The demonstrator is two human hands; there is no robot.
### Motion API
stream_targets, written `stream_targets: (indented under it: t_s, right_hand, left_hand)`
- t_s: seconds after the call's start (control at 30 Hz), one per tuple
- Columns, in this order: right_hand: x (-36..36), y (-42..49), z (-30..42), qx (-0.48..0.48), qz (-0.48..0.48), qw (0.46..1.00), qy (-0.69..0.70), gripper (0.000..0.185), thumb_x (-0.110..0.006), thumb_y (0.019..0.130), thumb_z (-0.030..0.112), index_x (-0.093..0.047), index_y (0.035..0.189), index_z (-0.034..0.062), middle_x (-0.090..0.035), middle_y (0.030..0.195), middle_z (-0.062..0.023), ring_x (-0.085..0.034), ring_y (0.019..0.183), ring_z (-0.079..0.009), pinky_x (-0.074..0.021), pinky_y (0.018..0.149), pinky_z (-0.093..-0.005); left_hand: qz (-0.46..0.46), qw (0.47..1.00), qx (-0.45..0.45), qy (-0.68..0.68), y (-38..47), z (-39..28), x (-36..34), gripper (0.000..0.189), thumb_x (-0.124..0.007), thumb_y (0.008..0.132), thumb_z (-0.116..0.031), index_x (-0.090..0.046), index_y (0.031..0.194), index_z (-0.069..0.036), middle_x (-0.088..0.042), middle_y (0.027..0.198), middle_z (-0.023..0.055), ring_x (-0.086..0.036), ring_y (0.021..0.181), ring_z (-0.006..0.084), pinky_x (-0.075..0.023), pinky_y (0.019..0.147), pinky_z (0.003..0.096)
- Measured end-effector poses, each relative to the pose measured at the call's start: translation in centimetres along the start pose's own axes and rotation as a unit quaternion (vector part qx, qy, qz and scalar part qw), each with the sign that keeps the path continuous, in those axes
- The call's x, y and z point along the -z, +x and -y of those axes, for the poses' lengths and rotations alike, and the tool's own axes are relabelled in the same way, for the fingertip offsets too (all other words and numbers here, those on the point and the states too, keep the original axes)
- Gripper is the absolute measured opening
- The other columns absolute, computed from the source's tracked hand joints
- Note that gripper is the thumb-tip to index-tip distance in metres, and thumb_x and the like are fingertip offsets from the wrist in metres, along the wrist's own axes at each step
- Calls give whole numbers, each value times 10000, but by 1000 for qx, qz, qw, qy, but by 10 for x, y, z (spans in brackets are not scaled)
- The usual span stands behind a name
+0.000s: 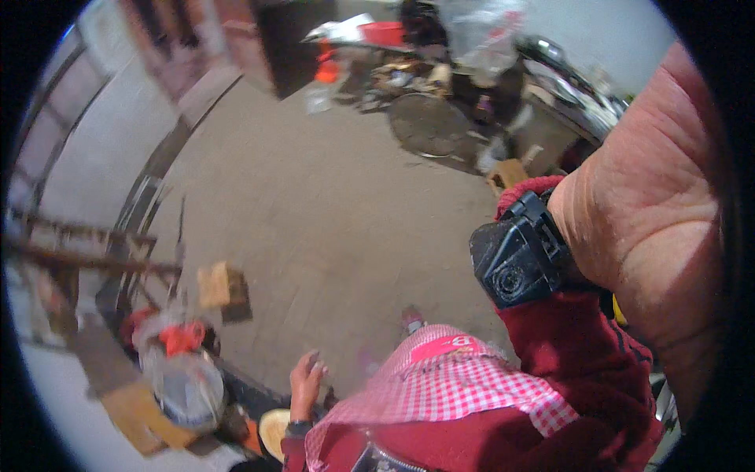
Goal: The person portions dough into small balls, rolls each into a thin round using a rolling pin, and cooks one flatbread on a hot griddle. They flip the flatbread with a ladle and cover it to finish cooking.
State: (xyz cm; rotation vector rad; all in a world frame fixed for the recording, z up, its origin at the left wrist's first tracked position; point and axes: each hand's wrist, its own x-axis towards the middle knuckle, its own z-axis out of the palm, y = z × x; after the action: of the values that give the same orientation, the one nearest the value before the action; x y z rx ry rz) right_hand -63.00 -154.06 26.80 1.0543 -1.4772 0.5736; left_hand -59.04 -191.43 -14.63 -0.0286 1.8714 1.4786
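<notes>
My right hand (pixel 643 194) is raised very close to the camera at the right, palm showing, with its fingers out of sight beyond the edge. A black wrist-worn device (pixel 522 253) is strapped at its wrist, above a dark red sleeve. Low in the picture, my left hand (pixel 307 377) hangs beside the body with its fingers partly curled. Nothing can be made out in it, and blur hides the fingertips. A pink checked apron (pixel 448 386) covers my front.
A wooden block or stool (pixel 221 285) stands on the floor at left. A lidded bucket (pixel 189 392) and cardboard (pixel 138 413) are at lower left. A round dark lid or tray (pixel 427 121) lies before a cluttered bench, upper right. A wooden frame (pixel 88 256) is at far left.
</notes>
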Motion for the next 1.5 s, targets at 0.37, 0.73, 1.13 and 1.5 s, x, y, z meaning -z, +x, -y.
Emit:
stream_targets:
  t_s: [0.37, 0.73, 1.13, 1.5]
  right_hand:
    - [51, -8, 2, -22, -10, 967, -252, 529, -670, 780, 246, -508, 1247, 58, -515, 1271, -141, -490, 1185, -298, -407, 980, -424]
    - [3, -71, 37, -242, 56, 874, -418, 426, -691, 768, 144, -596, 1168, 33, -595, 1190, -136, -546, 1128, -288, -422, 970, -394]
    - [51, -223, 109, -712, 6, 663, -230, 384, -637, 824, 167, -591, 1193, 73, -625, 1149, -141, -598, 1039, -301, -466, 912, -371]
    - [167, -295, 148, -783, -116, 595, -141, 420, -566, 895, 260, -539, 1271, 74, -613, 1170, -138, -603, 1028, -237, -469, 908, -344]
  left_hand:
    - [112, 978, -58, 168, 121, -145, 80, 373, -524, 853, -36, -524, 1220, 33, -655, 911, 95, -628, 832, 157, -490, 701, 266]
    - [252, 900, -92, 343, 293, -148, 53, 263, -565, 819, -44, -627, 1075, -43, -649, 739, 50, -598, 666, 107, -482, 636, 269]
    - [424, 861, -55, 275, 334, -157, -89, 158, -605, 777, -53, -654, 923, -15, -659, 748, 54, -613, 640, 146, -492, 608, 283]
    - [507, 751, -147, 396, 376, -187, -283, 103, -562, 784, -52, -650, 812, -6, -661, 788, 94, -636, 732, 210, -509, 647, 314]
